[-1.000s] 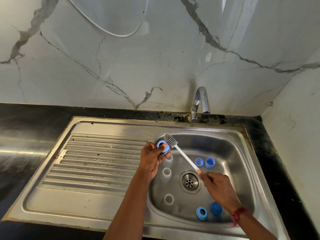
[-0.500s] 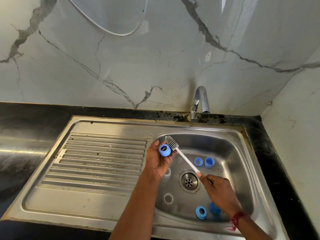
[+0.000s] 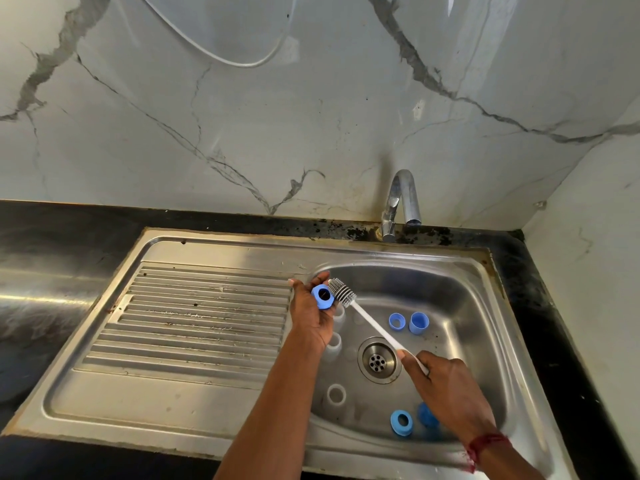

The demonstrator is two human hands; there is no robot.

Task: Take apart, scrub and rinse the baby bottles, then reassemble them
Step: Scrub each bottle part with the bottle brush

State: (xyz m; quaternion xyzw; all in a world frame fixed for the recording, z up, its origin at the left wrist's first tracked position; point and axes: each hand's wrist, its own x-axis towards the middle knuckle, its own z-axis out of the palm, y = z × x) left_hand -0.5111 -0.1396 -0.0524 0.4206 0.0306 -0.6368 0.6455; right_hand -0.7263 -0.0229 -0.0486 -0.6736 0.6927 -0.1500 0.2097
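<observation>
Left hand (image 3: 310,320) pinching blue ring (image 3: 322,296); right hand (image 3: 450,389) gripping brush (image 3: 381,331); bristles ideally working through the bore, ring turning.

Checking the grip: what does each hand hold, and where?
Left hand holds the blue ring by its rim; right hand grips the brush by its handle's end.

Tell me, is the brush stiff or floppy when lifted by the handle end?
Probably stiff: the right hand holds the brush by its handle end, and it runs straight without sag. Its thin handle suggests little weight.
</observation>
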